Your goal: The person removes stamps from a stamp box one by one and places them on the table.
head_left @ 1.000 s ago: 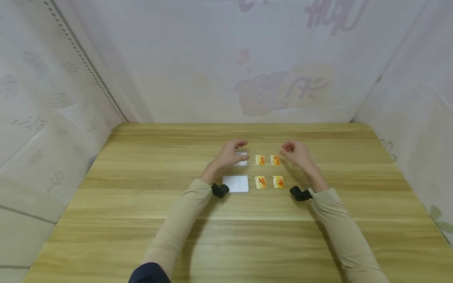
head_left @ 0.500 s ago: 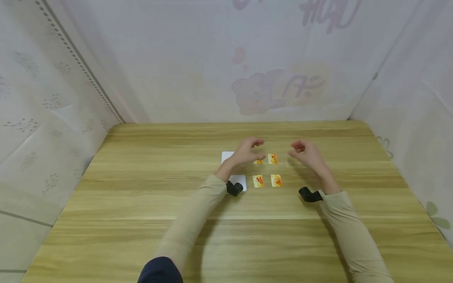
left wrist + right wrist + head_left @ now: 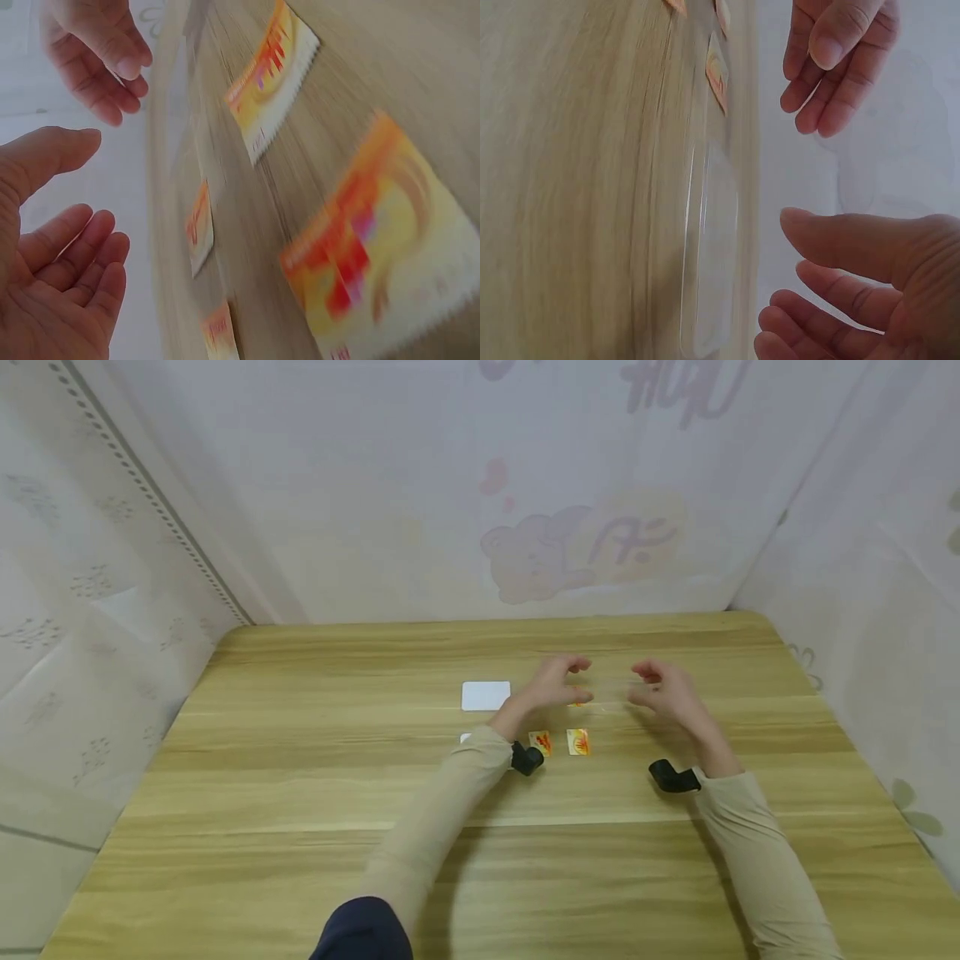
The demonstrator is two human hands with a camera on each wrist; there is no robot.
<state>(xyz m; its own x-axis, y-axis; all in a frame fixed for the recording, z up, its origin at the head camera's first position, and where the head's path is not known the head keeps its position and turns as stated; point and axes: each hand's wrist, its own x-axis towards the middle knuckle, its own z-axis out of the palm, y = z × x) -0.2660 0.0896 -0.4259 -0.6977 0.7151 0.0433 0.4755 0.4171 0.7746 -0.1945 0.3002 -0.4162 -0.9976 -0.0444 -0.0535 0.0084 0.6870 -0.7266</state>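
Note:
My left hand (image 3: pixel 558 682) hovers over the back row of stamps, thumb and fingers apart, holding nothing. In the head view it mostly hides one back stamp (image 3: pixel 577 702). Two front stamps (image 3: pixel 577 742) lie nearer me; in the left wrist view each stamp (image 3: pixel 274 75) has orange-yellow print and a toothed edge. To the right, my right hand (image 3: pixel 667 693) is held above the table with thumb and fingers parted and nothing between them. Below it in the right wrist view lies a flat clear plastic piece (image 3: pixel 714 262), its kind unclear.
A white rectangular card or case (image 3: pixel 486 696) lies left of the stamps. A second white one (image 3: pixel 465 738) is mostly covered by my left forearm. The wooden table (image 3: pixel 300 760) ends at a printed cloth (image 3: pixel 375 527) behind and at both sides.
My left hand has moved right, from the back white card to above the back stamps, uncovering that card. The right hand has moved slightly right. The head view has shifted a little.

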